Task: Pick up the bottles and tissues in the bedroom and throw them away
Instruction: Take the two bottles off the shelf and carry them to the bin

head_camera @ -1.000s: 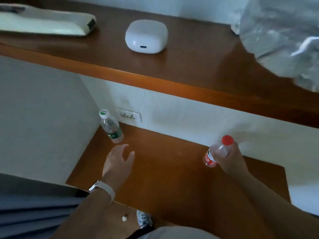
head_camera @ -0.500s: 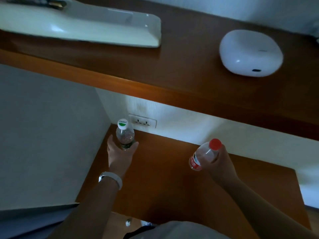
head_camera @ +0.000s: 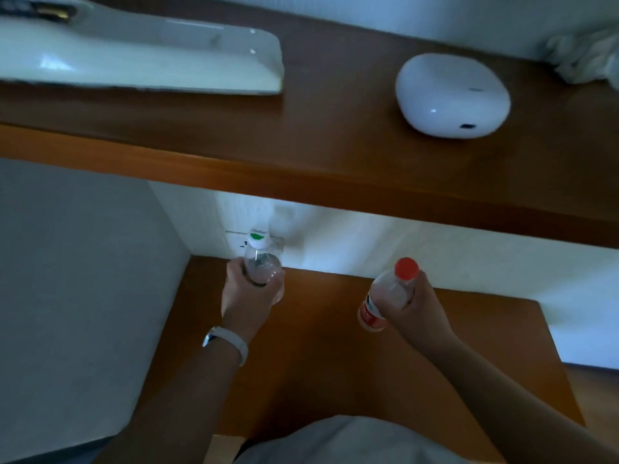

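A clear plastic bottle with a white and green cap (head_camera: 259, 259) stands upright in the grip of my left hand (head_camera: 249, 296), just above the lower wooden shelf (head_camera: 321, 363) near its back left corner. My right hand (head_camera: 413, 308) is closed around a second clear bottle with a red cap and red label (head_camera: 388, 294), tilted and held above the shelf's middle. A crumpled white tissue (head_camera: 584, 58) lies at the far right of the upper wooden shelf (head_camera: 301, 142).
On the upper shelf sit a long white tray-like object (head_camera: 140, 58) at the left and a rounded white device (head_camera: 452, 95) at the right. A wall socket (head_camera: 234, 241) is behind the left bottle. A grey wall panel (head_camera: 77, 296) bounds the lower shelf's left side.
My left hand reached forward to the green-capped bottle, closed around it and lifted it slightly. The right hand kept the red-capped bottle and shifted a little. The view panned left.
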{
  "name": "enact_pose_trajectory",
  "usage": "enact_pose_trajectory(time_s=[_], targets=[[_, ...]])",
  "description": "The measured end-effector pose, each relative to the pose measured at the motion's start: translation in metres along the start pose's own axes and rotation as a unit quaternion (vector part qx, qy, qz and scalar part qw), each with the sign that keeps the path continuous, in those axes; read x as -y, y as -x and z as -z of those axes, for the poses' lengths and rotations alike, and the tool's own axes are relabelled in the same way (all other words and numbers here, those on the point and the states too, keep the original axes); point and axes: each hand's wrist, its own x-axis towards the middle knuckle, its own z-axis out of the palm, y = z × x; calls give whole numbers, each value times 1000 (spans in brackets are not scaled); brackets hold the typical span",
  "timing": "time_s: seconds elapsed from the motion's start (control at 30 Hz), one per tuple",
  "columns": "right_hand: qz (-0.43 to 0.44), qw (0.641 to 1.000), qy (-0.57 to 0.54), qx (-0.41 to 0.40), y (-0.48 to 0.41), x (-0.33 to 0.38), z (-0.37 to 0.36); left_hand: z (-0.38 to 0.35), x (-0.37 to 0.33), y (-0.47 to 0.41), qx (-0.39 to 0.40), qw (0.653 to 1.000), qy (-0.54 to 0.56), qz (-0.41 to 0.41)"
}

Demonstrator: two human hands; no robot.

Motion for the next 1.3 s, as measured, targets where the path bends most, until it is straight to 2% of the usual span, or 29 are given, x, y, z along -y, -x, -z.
enact_pose_trajectory(time_s=[0.1, 0.23, 0.37, 0.57, 0.7, 0.9, 1.13, 1.3], targets=[[8, 1000, -22, -5, 13, 1, 10, -10, -12, 18, 39, 998, -22, -50], [31, 997, -66, -4, 35, -11, 27, -23, -24, 47, 80, 994, 3, -72], [7, 997, -83, -6, 56, -38, 48, -42, -33, 76, 125, 989, 17, -77], [-58, 993, -82, -58, 106, -95, 94, -91, -51, 134, 211, 973, 4, -90], [-96, 981, -124, -112, 154, -134, 139, -140, -72, 190, 249, 959, -29, -128], [-116, 966, -149, -178, 241, -208, 214, -217, -110, 285, 317, 926, -73, -192], [-159, 936, -181, -259, 348, -276, 295, -299, -142, 398, 387, 890, -62, -233], [-206, 905, -198, -314, 416, -308, 335, -342, -160, 464, 453, 844, -76, -279]])
